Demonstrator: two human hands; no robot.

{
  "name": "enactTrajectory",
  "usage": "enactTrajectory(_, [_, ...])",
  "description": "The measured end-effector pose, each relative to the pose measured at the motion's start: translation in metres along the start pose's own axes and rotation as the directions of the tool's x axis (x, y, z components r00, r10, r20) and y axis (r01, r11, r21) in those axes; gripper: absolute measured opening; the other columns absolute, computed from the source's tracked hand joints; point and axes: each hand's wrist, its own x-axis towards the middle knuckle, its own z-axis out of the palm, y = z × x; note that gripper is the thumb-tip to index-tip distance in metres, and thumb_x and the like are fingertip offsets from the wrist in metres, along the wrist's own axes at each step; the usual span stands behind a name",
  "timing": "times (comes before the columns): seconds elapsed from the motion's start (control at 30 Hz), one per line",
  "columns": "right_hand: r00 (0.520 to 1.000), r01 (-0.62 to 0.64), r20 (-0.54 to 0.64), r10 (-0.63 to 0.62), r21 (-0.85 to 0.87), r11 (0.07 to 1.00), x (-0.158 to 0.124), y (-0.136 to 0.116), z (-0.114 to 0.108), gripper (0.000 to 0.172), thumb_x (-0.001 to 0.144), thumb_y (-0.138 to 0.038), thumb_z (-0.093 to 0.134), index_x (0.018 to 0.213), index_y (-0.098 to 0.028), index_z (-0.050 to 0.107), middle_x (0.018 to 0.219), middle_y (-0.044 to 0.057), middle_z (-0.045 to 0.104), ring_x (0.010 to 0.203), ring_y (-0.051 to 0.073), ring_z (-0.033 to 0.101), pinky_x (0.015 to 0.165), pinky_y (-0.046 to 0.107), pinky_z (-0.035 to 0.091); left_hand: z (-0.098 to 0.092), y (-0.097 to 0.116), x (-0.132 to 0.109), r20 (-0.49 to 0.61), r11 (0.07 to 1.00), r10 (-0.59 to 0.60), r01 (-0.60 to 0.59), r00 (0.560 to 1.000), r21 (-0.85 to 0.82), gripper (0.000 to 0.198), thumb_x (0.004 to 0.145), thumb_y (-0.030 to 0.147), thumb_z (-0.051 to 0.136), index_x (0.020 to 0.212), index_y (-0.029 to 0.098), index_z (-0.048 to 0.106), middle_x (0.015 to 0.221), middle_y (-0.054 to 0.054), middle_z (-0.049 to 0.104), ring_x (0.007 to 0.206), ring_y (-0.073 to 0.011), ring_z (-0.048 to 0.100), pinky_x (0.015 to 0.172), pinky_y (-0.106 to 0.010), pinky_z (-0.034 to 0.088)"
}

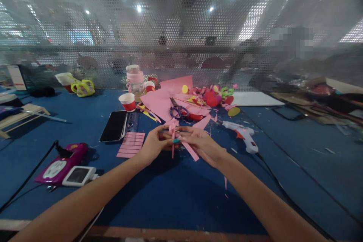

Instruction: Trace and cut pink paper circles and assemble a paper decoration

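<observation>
While left hand (154,141) and right hand (204,144) fingers both pinch the pink paper (171,126) at wearer's 12 o'clock, over the surface (181,196), keep pressure light; it probably creases easily. Leave its 5 o'clock strip (190,151) unbent. Mind glue gun (244,135) at paper's 3 o'clock.

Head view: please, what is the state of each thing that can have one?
Left hand: holding the pink paper
Right hand: holding the same paper
Scissors: lying down, opening unclear
Phone: lying flat, screen dark
Glue gun: lying on its side
Front paper cup: upright
Bottle: upright
Purple case: lying flat, black plug on top
</observation>
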Motion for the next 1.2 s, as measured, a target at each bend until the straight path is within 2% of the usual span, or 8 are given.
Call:
enactTrajectory(0.3, [1.000, 0.016, 0.001, -0.016, -0.022, 1.000, 0.001, 0.001, -0.001, 0.035, 0.063, -0.014, 0.068, 0.096, -0.015, 0.056, 0.100, 0.008, 0.066, 0.085, 0.016, 0.064, 0.080, 0.028, 0.049, -0.001, -0.003, -0.001, -0.002, 1.000, -0.013, 0.013, 1.000, -0.007, 0.061, 0.053, 0.024, 0.077, 0.105, 0.015, 0.046, 0.065, 0.001, 0.066, 0.058, -0.0167, 0.066, 0.060, -0.030, 0.055])
enactTrajectory(0.53, [0.985, 0.029, -0.167, -0.051, -0.130, 0.991, 0.008, 0.012, 0.003, 0.042, 0.053, -0.022, 0.076, 0.088, -0.015, 0.056, 0.075, 0.003, 0.068, 0.066, 0.015, 0.065, 0.064, 0.028, 0.053, -0.002, -0.005, -0.001, 0.006, 0.997, -0.007, 0.007, 1.000, 0.071, 0.059, 0.055, 0.021, 0.075, 0.107, 0.016, 0.048, 0.072, -0.001, 0.067, 0.065, -0.0180, 0.066, 0.064, -0.033, 0.055])
enactTrajectory(0.7, [0.961, 0.077, -0.235, -0.147, -0.282, 0.956, 0.011, 0.012, -0.002, 0.041, 0.050, -0.024, 0.077, 0.085, -0.015, 0.058, 0.069, 0.003, 0.068, 0.066, 0.017, 0.065, 0.067, 0.031, 0.051, -0.005, 0.006, -0.003, 0.133, 0.958, 0.080, -0.114, 0.988, 0.265, 0.071, 0.048, 0.017, 0.079, 0.112, 0.017, 0.050, 0.085, -0.005, 0.067, 0.084, -0.0203, 0.063, 0.076, -0.032, 0.051])
enactTrajectory(0.73, [0.956, 0.081, -0.241, -0.167, -0.330, 0.941, 0.011, 0.012, -0.003, 0.041, 0.051, -0.024, 0.075, 0.087, -0.014, 0.058, 0.070, 0.004, 0.069, 0.066, 0.018, 0.065, 0.067, 0.031, 0.051, -0.005, 0.008, -0.004, 0.119, 0.944, 0.103, -0.135, 0.988, 0.301, 0.067, 0.051, 0.020, 0.078, 0.112, 0.017, 0.052, 0.088, -0.006, 0.066, 0.088, -0.0209, 0.062, 0.077, -0.032, 0.050])
enactTrajectory(0.83, [0.949, 0.073, -0.240, -0.204, -0.463, 0.883, 0.010, 0.011, -0.005, 0.043, 0.056, -0.023, 0.072, 0.095, -0.014, 0.057, 0.071, 0.005, 0.069, 0.066, 0.020, 0.065, 0.062, 0.031, 0.050, -0.003, 0.009, -0.006, -0.032, 0.894, 0.226, -0.195, 0.974, 0.403, 0.046, 0.060, 0.030, 0.072, 0.103, 0.018, 0.061, 0.102, -0.009, 0.061, 0.098, -0.0224, 0.057, 0.080, -0.033, 0.049])
enactTrajectory(0.9, [0.946, 0.076, -0.232, -0.226, -0.519, 0.851, 0.009, 0.012, -0.004, 0.043, 0.056, -0.023, 0.072, 0.094, -0.015, 0.055, 0.068, 0.004, 0.069, 0.066, 0.021, 0.065, 0.059, 0.030, 0.050, -0.002, 0.007, -0.006, -0.095, 0.878, 0.277, -0.212, 0.956, 0.428, 0.037, 0.060, 0.033, 0.071, 0.094, 0.018, 0.066, 0.112, -0.010, 0.057, 0.103, -0.0235, 0.054, 0.081, -0.032, 0.048])
enactTrajectory(1.03, [0.945, 0.100, -0.219, -0.243, -0.514, 0.852, 0.009, 0.015, 0.002, 0.047, 0.054, -0.024, 0.073, 0.094, -0.016, 0.049, 0.065, 0.003, 0.068, 0.069, 0.022, 0.066, 0.062, 0.031, 0.050, 0.000, 0.005, -0.006, -0.048, 0.934, 0.193, -0.169, 0.980, 0.314, 0.036, 0.061, 0.036, 0.070, 0.090, 0.015, 0.069, 0.108, -0.010, 0.061, 0.100, -0.0246, 0.055, 0.079, -0.032, 0.049])
enactTrajectory(1.2, [0.952, 0.108, -0.227, -0.204, -0.377, 0.920, 0.009, 0.015, 0.006, 0.077, 0.053, -0.017, 0.073, 0.119, -0.015, 0.033, 0.067, 0.001, 0.068, 0.070, 0.022, 0.067, 0.073, 0.036, 0.051, 0.001, 0.008, -0.006, -0.062, 0.970, 0.097, -0.080, 0.993, 0.228, 0.035, 0.063, 0.039, 0.068, 0.087, 0.014, 0.070, 0.094, -0.006, 0.067, 0.087, -0.0207, 0.060, 0.074, -0.031, 0.049])
